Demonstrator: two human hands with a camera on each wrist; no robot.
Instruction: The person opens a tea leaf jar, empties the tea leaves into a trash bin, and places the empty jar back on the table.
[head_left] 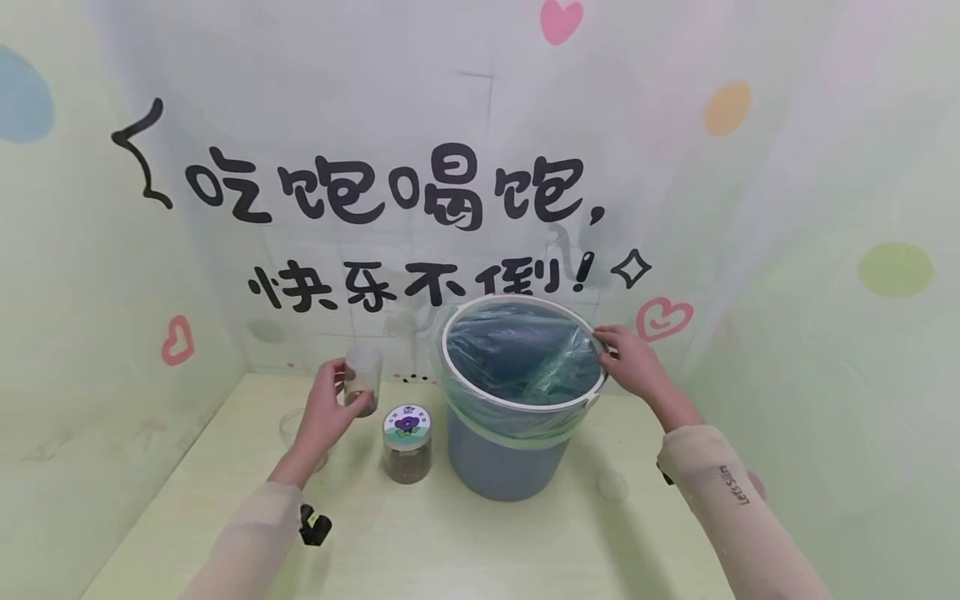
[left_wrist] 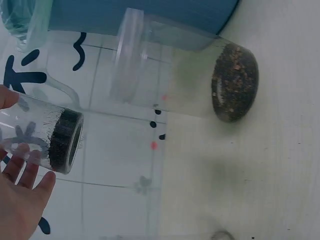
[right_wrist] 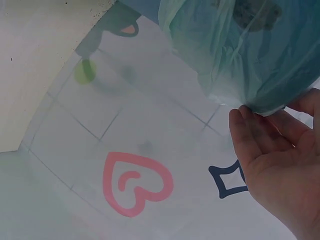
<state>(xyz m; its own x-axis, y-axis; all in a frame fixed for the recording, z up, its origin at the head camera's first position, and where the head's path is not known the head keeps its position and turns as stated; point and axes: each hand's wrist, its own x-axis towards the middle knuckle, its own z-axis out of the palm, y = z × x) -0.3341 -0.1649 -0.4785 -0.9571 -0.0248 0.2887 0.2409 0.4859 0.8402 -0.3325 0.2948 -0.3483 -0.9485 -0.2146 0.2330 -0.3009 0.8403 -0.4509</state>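
My left hand [head_left: 324, 417] grips a clear jar [head_left: 363, 367] with a dark layer at its bottom, held just above the table. In the left wrist view, fingers and thumb wrap this jar [left_wrist: 37, 132] from either side. Close by stands a second clear jar [head_left: 407, 461] holding brown, flaky contents, its lid [head_left: 407, 423] printed with a purple flower. Over at the blue bin [head_left: 506, 458], my right hand [head_left: 637, 367] pinches the white rim [head_left: 517, 406]. A thin green bag [head_left: 558, 367] lines the bin and folds over its outside.
Partly hidden behind my left wrist is a clear round container [head_left: 290, 429]. A small whitish round object [head_left: 612, 485] lies on the pale table [head_left: 405, 542] to the bin's right. The printed wall [head_left: 337, 108] rises right behind the table.
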